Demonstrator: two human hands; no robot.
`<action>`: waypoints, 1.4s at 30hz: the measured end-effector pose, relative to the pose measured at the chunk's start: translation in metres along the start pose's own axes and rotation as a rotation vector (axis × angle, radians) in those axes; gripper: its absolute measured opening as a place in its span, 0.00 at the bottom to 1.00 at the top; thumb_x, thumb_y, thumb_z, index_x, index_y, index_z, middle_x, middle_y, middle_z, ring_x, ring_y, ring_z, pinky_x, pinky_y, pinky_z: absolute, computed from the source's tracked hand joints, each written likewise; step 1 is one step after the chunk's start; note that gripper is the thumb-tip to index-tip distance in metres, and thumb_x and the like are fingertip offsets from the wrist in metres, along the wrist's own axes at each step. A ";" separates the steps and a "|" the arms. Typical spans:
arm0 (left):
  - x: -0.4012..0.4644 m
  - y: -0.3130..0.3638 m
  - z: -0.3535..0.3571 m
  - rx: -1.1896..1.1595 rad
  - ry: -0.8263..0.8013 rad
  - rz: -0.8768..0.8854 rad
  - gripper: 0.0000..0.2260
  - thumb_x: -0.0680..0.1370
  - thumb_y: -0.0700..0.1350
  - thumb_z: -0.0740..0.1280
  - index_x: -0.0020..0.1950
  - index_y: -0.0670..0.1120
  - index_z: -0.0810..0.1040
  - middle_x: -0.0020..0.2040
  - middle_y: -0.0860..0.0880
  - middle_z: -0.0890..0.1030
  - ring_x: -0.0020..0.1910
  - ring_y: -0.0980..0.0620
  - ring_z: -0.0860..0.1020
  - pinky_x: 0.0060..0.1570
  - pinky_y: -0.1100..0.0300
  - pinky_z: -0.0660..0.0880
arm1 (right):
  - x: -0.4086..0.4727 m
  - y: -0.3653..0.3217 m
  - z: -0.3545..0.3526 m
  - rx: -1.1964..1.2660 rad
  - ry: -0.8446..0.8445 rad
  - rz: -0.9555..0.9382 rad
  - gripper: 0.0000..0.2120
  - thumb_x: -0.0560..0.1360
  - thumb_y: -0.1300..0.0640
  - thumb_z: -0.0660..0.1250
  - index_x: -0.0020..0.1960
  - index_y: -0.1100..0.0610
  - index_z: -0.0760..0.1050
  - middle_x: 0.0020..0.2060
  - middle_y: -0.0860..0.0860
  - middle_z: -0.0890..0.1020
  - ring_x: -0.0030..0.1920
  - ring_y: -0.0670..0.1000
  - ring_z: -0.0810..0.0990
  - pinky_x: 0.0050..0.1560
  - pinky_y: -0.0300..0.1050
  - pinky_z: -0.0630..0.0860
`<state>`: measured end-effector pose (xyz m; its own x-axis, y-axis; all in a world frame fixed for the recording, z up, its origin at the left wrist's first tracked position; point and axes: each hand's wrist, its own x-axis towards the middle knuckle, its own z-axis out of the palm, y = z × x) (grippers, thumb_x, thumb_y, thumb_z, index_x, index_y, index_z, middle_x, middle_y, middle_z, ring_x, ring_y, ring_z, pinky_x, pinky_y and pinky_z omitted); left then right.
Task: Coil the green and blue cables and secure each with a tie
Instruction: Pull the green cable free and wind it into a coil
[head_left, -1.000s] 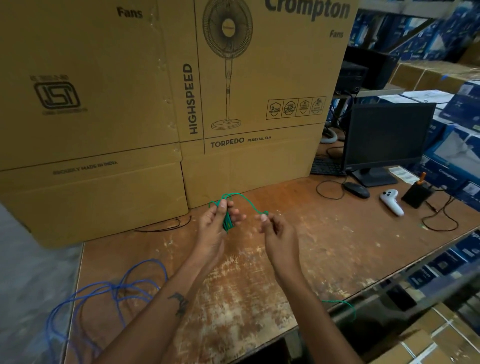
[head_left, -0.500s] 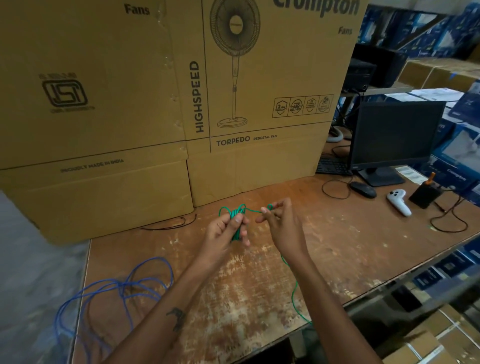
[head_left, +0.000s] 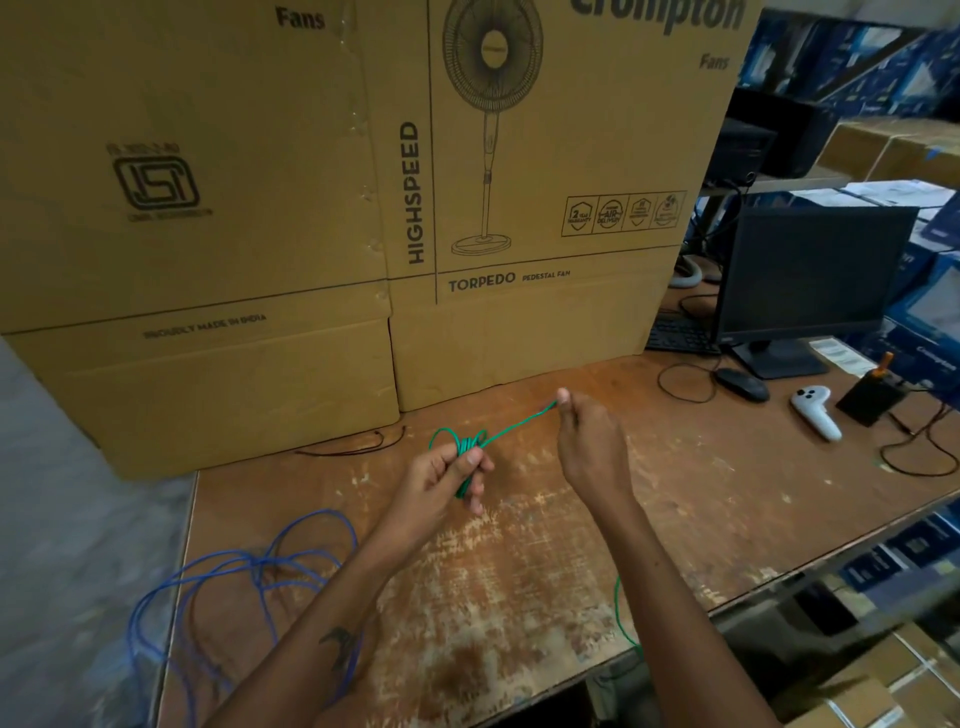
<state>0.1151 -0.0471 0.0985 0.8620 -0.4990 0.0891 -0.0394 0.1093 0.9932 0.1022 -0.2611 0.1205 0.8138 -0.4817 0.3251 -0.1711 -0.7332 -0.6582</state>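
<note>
left hand (head_left: 441, 480) grips green cable (head_left: 470, 444) coil | right hand (head_left: 587, 441) pinches its strand | carton (head_left: 545, 156): "TORPEDO PEDESTAL FAN", "HIGHSPEED"

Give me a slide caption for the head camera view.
Left hand grips a small green cable coil while right hand pulls a strand taut; blue cable lies loose.

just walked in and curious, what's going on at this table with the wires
A person is coiling a green cable. The left hand grips the small bundle of loops while the right hand pinches the strand and pulls it taut away from the bundle. More green cable trails off the wooden table's front edge. The blue cable lies loose and uncoiled at the left.
</note>
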 end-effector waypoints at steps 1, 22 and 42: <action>-0.002 -0.001 -0.003 0.013 -0.025 -0.010 0.13 0.85 0.46 0.62 0.50 0.40 0.80 0.34 0.51 0.78 0.30 0.52 0.78 0.37 0.58 0.78 | 0.002 -0.001 -0.005 0.013 -0.021 -0.025 0.19 0.88 0.45 0.53 0.55 0.53 0.81 0.34 0.50 0.79 0.40 0.58 0.80 0.37 0.49 0.66; 0.032 0.029 -0.006 -0.252 0.265 0.165 0.12 0.82 0.48 0.64 0.54 0.41 0.83 0.40 0.49 0.85 0.44 0.47 0.87 0.47 0.57 0.82 | -0.081 -0.029 0.033 0.313 -0.374 -0.237 0.11 0.87 0.50 0.61 0.56 0.51 0.81 0.48 0.37 0.79 0.48 0.40 0.78 0.54 0.47 0.76; 0.032 0.015 0.003 -0.723 0.471 0.025 0.14 0.86 0.40 0.61 0.68 0.32 0.74 0.56 0.44 0.87 0.55 0.49 0.87 0.52 0.61 0.83 | -0.099 -0.025 -0.009 -0.142 -0.214 -0.442 0.04 0.85 0.54 0.62 0.55 0.46 0.75 0.46 0.45 0.77 0.42 0.53 0.80 0.36 0.51 0.73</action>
<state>0.1405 -0.0637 0.1160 0.9911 -0.0982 -0.0894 0.1327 0.7158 0.6856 0.0213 -0.1997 0.1106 0.9184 -0.0126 0.3955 0.1533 -0.9100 -0.3852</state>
